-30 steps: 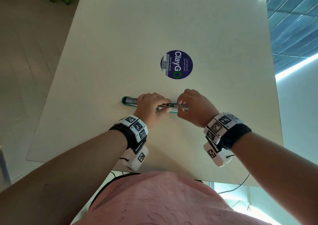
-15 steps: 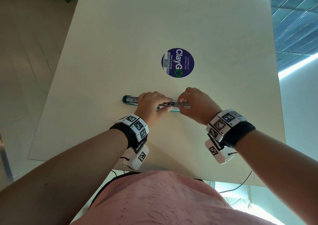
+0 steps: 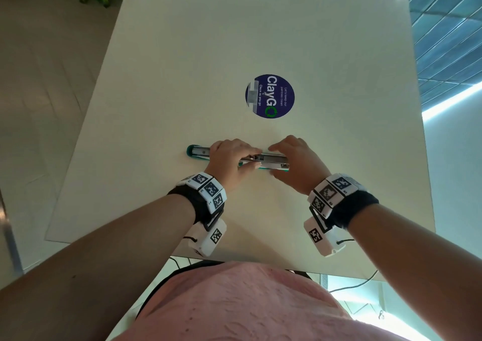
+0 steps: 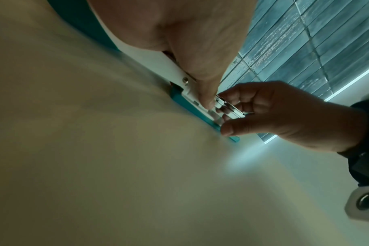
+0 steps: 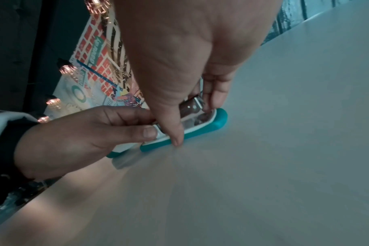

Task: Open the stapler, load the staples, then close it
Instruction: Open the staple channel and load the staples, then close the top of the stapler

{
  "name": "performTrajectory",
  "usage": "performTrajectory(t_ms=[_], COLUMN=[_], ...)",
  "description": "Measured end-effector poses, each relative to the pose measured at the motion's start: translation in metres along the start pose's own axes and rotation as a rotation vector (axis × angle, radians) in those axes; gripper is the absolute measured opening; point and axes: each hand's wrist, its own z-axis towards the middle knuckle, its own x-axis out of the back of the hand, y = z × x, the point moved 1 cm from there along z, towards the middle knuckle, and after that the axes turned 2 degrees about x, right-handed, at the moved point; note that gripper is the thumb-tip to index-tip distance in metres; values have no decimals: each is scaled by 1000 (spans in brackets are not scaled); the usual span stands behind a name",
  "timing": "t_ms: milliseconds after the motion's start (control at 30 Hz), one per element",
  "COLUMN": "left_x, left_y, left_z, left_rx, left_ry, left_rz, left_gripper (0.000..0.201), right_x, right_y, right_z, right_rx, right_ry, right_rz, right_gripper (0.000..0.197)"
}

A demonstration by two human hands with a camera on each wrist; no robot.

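Fingers (image 3: 280,146) of the right hand (image 3: 300,166) have spread wider over the stapler (image 3: 273,162), left hand (image 3: 232,160) still pinching it

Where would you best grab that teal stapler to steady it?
Probably grip the stapler across its long sides near the middle, coming from above: it lies flat and opened out lengthways on the table, as the left hand and right hand do.

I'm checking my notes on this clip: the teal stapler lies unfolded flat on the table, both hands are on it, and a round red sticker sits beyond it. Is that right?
Not quite: the sticker is dark blue, not red, as the head view shows. The rest stands: the teal stapler lies unfolded flat on the table, with the left hand and right hand both on it.
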Motion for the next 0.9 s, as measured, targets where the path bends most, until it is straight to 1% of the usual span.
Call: performTrajectory(t_ms=[67, 200, 300, 366, 433, 500, 566, 666, 799, 899], left_x=[3, 21, 48, 66, 80, 91, 99, 109, 99, 79], left_y=[2, -3, -18, -33, -44, -46, -43, -27, 8, 30], left_z=[1, 3, 3, 1, -2, -6, -8, -9, -2, 8], left_rx=[5, -7, -2, 46, 95, 107, 85, 54, 5, -61], left_ry=[-39, -162, -200, -215, -237, -223, -143, -33, -9, -58], left_rz=[7, 90, 267, 314, 265, 181, 103, -61, -222, -247], left_gripper=[29, 38, 32, 29, 27, 25, 25, 28, 33, 36], right_x=[-3, -1, 3, 5, 8, 11, 11, 9, 5, 4], right_y=[6, 13, 13, 10, 6, 0, -4, -2, 5, 7], right_z=[-3, -4, -4, -5, -7, -10, -11, -10, -8, -7], right_rx=[-27, -53, -62, -68, -60, -40, -30, -57, -97, -111], right_ry=[6, -16, -24, -21, -10, -5, -8, 3, 12, 32], right_rz=[15, 40, 56, 67, 78, 75, 68, 101, 132, 147], right_gripper=[44, 37, 36, 36, 33, 28, 24, 27, 30, 32])
